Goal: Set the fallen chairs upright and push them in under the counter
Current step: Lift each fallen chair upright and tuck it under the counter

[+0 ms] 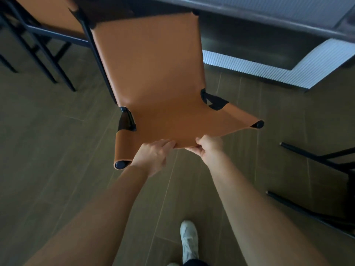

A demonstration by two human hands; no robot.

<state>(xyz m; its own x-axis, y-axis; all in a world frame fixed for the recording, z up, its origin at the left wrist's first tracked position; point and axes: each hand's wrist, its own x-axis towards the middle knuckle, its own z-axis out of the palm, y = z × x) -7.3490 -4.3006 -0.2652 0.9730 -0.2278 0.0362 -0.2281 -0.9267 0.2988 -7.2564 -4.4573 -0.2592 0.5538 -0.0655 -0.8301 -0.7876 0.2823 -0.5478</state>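
Observation:
An upright chair (153, 70) with a tan leather seat and back on a black metal frame stands in front of me, its seat front reaching under the dark counter (249, 14). My left hand (151, 156) grips the top edge of the backrest near its left end. My right hand (209, 146) holds the same edge a little to the right, fingers curled under it. A second tan chair (48, 18) stands upright at the top left, partly under the counter. At the right edge, black legs of a fallen chair (317, 160) stick out low over the floor.
The counter's base has a white ribbed panel (269, 68) at the right. Wood-look floor planks (57, 150) stretch to the left and behind the chair. My white shoe (189, 240) is on the floor below my arms.

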